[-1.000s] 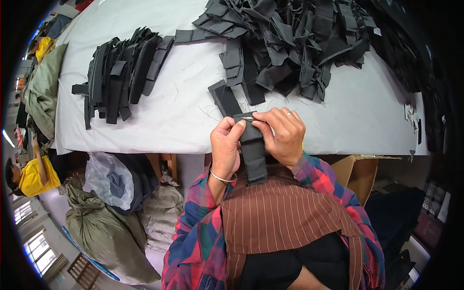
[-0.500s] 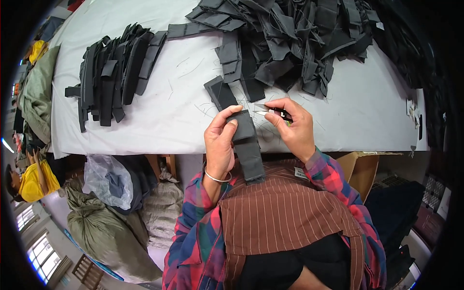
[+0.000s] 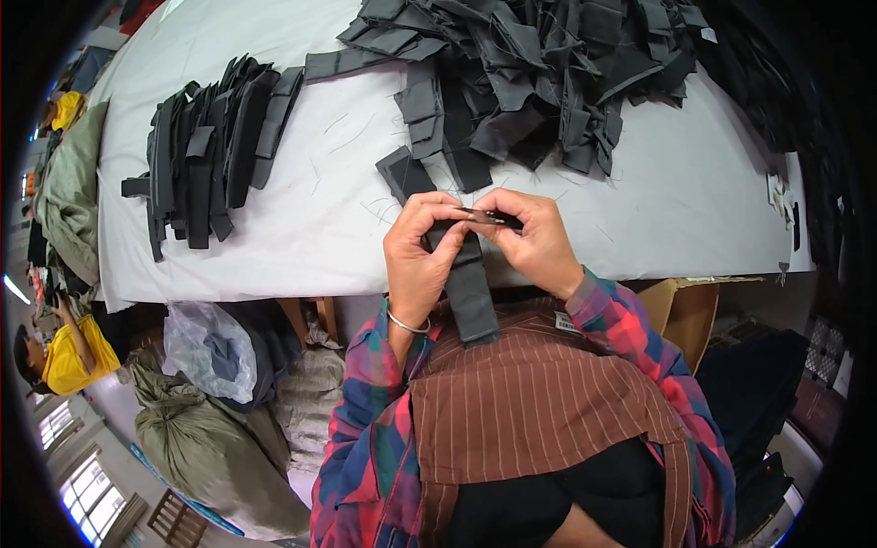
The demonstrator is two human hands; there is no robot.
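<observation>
My left hand (image 3: 416,260) pinches the upper part of a dark grey fabric strip (image 3: 471,301), whose lower end hangs past the table edge in front of the apron. Small thread snips (image 3: 502,219) are in my right hand (image 3: 539,239), their blades against the strip's top edge by my left fingertips. Fingers hide the blade tips, so what lies between them cannot be made out. Just beyond my hands another dark strip (image 3: 402,171) lies on the white-covered table (image 3: 320,247).
A large heap of dark grey strips (image 3: 548,82) spreads across the far side, and a row of strips (image 3: 208,155) lies at left. Loose threads are scattered on the cover. Below the edge stand a cardboard box (image 3: 690,320) and stuffed sacks (image 3: 196,447). A person in yellow (image 3: 78,356) is far left.
My right hand has moved left with the snips, bringing them from beside the strip to its top edge. My left fingers now meet the right ones there. The view has shifted slightly.
</observation>
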